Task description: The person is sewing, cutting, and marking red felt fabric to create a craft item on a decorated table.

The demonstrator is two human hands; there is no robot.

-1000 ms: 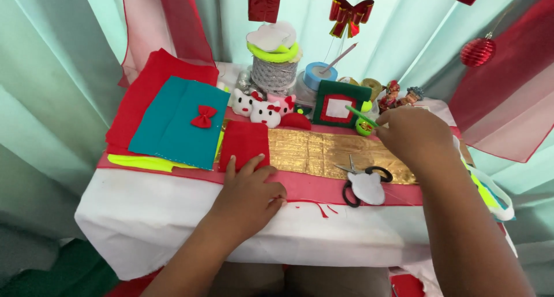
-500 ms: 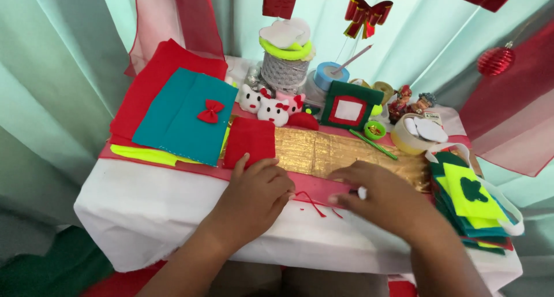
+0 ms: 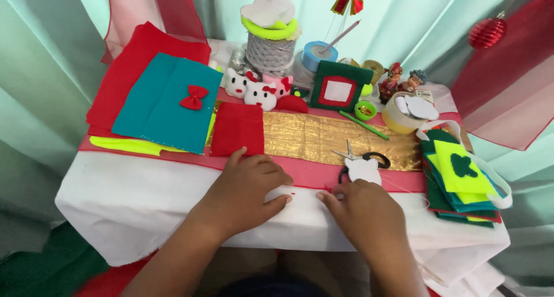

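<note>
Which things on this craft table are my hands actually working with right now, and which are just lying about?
In hand:
left hand and right hand, both on the small white piece at the table's front edge.

Lying about:
scissors
gold fabric strip
teal felt sheet
green felt frame
tape roll

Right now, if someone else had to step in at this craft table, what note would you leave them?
Left hand: flat on the small white felt piece at the table's front edge.
Right hand: fingertips pinching at a thin red thread beside that piece; whether a needle is held is unclear.
Black-handled scissors lie behind the right hand, partly under a white felt cutout, on the gold fabric strip.
Done: cannot tell.
Left: cannot tell.
</note>
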